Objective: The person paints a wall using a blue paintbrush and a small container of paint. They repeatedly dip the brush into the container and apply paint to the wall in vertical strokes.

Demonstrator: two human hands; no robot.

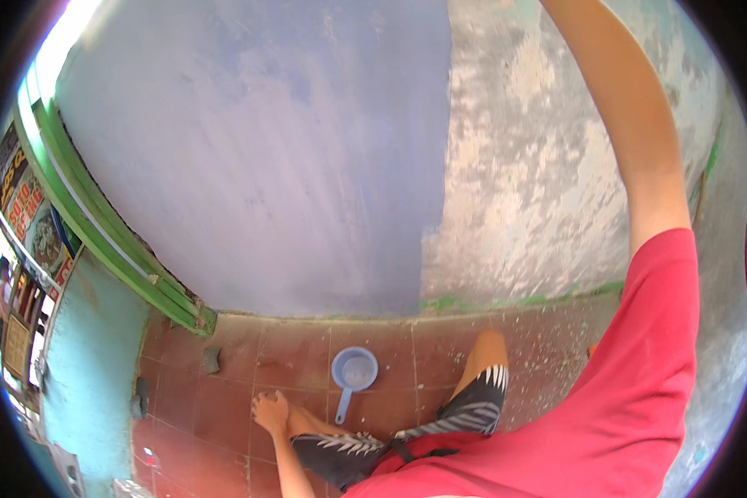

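My left hand (271,411) rests over my bent left knee, fingers somewhat spread and no object visible in it. Beyond the top edge of the view, my right hand is out of sight; only the raised bare right arm (635,118) shows, reaching up along the wall. Before me the wall is coated smooth blue-purple paint (299,162) on its left and middle. To the right lies a patchy, peeling bare surface (523,187), with a fairly straight upright border between them. A light blue plastic dipper (355,368) with a whitish residue inside stands on the floor, its handle towards me.
Red floor tiles (224,398) carry pale specks at the right. A dark stone-like chunk (211,360) lies left of the dipper. A green frame (112,230) edges the wall; past a low turquoise wall (87,348) are a printed banner (37,211) and a person (4,283).
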